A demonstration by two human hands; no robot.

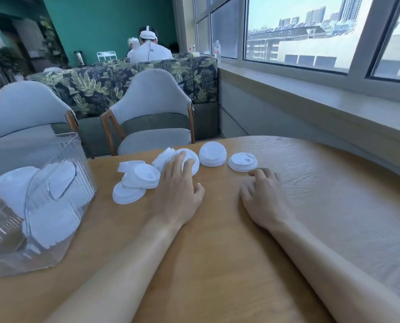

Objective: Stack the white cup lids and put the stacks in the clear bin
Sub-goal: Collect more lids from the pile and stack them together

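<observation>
- My left hand [178,190] lies open, fingers on a white lid [189,160] at the far table [217,252] edge.
- My right hand [264,197] is loosely curled, empty, near another lid [242,161].
- The clear bin [31,257], left, holds lid stacks [49,220].

Café seating, wooden table [217,241], padded chairs [152,108], booth [124,80]

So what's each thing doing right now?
Clear bin: open on top, stacks of lids inside.
Loose lids: jumbled, some overlapping.
Rightmost lid: flat, alone.
Left hand: fingers on a lid.
Right hand: on the table, holding nothing.
</observation>
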